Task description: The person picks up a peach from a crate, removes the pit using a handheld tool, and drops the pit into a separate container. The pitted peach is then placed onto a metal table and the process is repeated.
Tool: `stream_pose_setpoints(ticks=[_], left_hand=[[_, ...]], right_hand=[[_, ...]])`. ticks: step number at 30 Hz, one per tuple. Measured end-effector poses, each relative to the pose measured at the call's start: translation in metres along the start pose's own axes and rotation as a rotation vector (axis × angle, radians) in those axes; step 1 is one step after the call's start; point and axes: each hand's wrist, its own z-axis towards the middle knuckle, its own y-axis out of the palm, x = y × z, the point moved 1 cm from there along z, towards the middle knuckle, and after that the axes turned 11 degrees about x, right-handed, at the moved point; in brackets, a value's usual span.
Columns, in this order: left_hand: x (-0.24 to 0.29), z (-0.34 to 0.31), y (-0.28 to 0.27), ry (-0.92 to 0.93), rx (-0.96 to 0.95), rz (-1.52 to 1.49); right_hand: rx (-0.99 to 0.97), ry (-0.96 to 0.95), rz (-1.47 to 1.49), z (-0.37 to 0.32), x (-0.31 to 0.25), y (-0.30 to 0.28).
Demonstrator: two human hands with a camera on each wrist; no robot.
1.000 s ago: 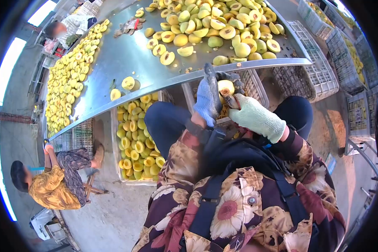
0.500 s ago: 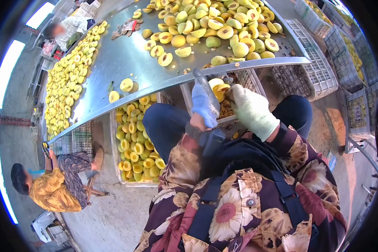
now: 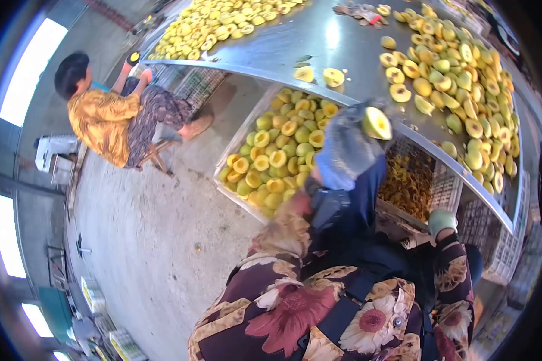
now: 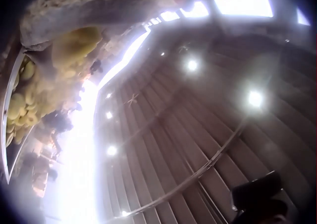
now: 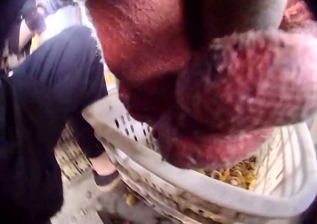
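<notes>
My left hand [image 3: 350, 147], in a blue and grey glove blurred by motion, holds a yellow peach half [image 3: 377, 123] at the table's edge, its cut face showing. In the left wrist view the same peach half [image 4: 74, 48] sits against the glove's fingers. My right hand [image 3: 442, 221], in a pale green glove, is low beside the crate of scraps [image 3: 454, 186]. The right wrist view shows the glove's red fingers [image 5: 242, 80] curled round a pale, cylinder-shaped handle [image 5: 247, 8] above the crate's rim; the rest of that tool is hidden.
A metal table [image 3: 367, 57] with a raised edge bears heaps of peach halves [image 3: 464, 90] and a loose glove [image 3: 361, 13]. Beneath stands a crate of peach halves [image 3: 247, 207], left of my knees. Another person [image 3: 102, 117] sits on a stool at far left.
My head view has swung left. The hands, earlier together at the fruit with a tool, are now apart: the left has risen to the table edge with a peach half, the right dropped toward the scrap crate.
</notes>
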Motion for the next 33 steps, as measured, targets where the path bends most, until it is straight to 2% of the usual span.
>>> stream_pose_setpoints(ticks=[1, 2, 3, 4, 5, 7, 8, 9, 12, 14, 15, 16, 17, 18, 19, 20, 22, 25, 28, 29, 32, 33], left_hand=[[0.023, -0.01, -0.007, 0.077, 0.045, 0.013], [0.049, -0.01, -0.028, 0.235, -0.037, 0.19], [0.075, -0.019, -0.039, 0.234, 0.111, 0.205], [0.1, -0.032, -0.059, 0.31, 0.06, 0.231], [0.123, -0.025, -0.096, 0.482, 0.127, 0.357], [0.17, -0.032, -0.132, 0.623, 0.492, 0.478], [0.19, -0.026, -0.148, 0.676, 0.68, 0.704], [0.209, -0.016, -0.166, 0.718, 0.863, 0.934], [0.255, 0.041, -0.231, 0.963, 0.952, 1.422], [0.26, 0.072, -0.226, 1.138, 0.952, 1.803], [0.255, 0.083, -0.219, 1.105, 1.002, 1.853], [0.255, 0.097, -0.215, 1.016, 0.954, 1.902], [0.245, 0.102, -0.212, 0.953, 0.894, 2.209], [0.259, 0.116, -0.255, 1.021, 0.632, 2.264], [0.268, 0.127, -0.297, 0.952, 0.719, 2.394], [0.287, 0.147, -0.329, 0.809, 0.894, 2.407], [0.271, 0.141, -0.269, 0.456, 0.972, 2.466], [0.286, 0.13, -0.239, 0.478, 1.148, 2.378], [0.272, 0.091, -0.186, 0.988, 1.009, 2.099], [0.247, 0.072, -0.148, 1.01, 1.032, 2.028], [0.202, 0.057, -0.088, 1.332, 0.66, 1.98], [0.175, 0.054, -0.059, 1.303, 0.605, 1.948]], right_hand=[[-0.048, -0.074, -0.082, -0.003, -0.007, -0.009], [-0.097, -0.145, -0.161, -0.008, -0.013, -0.02], [-0.011, -0.25, -0.102, -0.007, -0.008, -0.017], [0.064, -0.354, -0.04, -0.009, 0.0, -0.011], [0.137, -0.455, 0.026, -0.009, 0.004, -0.013], [0.118, -0.278, 0.423, -0.015, -0.008, -0.044], [0.107, -0.179, 0.617, -0.022, -0.016, -0.065], [0.12, -0.053, 0.636, -0.03, -0.023, -0.084], [0.148, 0.091, 0.639, -0.037, -0.029, -0.087], [0.169, 0.117, 0.602, -0.043, -0.029, -0.086], [0.179, 0.126, 0.61, -0.047, -0.028, -0.082], [0.189, 0.134, 0.619, -0.05, -0.027, -0.079], [0.2, 0.143, 0.628, -0.054, -0.026, -0.075], [0.16, 0.218, 0.618, -0.056, -0.028, -0.094], [0.126, 0.238, 0.605, -0.056, -0.026, -0.095], [0.158, 0.233, 0.679, -0.06, -0.023, -0.101], [0.15, 0.273, 0.654, -0.062, -0.02, -0.092], [0.237, 0.293, 0.723, -0.068, -0.017, -0.09], [0.269, 0.35, 0.688, -0.059, -0.019, -0.081], [0.263, 0.36, 0.64, -0.055, -0.02, -0.076], [-0.085, 0.074, 0.263, -0.044, -0.017, -0.06], [-0.04, 0.022, 0.211, -0.039, -0.017, -0.038]])
